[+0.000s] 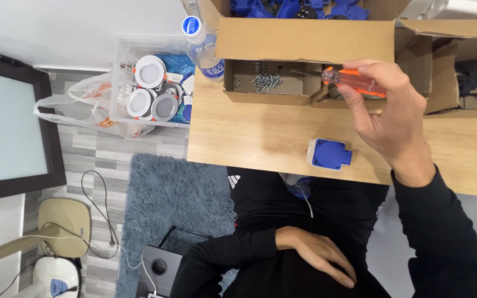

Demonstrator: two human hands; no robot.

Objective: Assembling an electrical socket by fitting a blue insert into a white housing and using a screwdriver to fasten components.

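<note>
The fingers of the right hand (385, 113) were closed around the orange handle of a screwdriver (353, 81), held above the far edge of the bench (249, 138), just in front of an open cardboard box (271, 83) with loose screws (263, 79) inside. A blue socket (330, 153) lay near the bench's near edge, with bare wood to its left. The left hand (316, 256) rested flat on the lap, fingers loosely apart, holding nothing.

1 head camera, looking steeply down, close over wooden table (260, 138) and lap.
</note>
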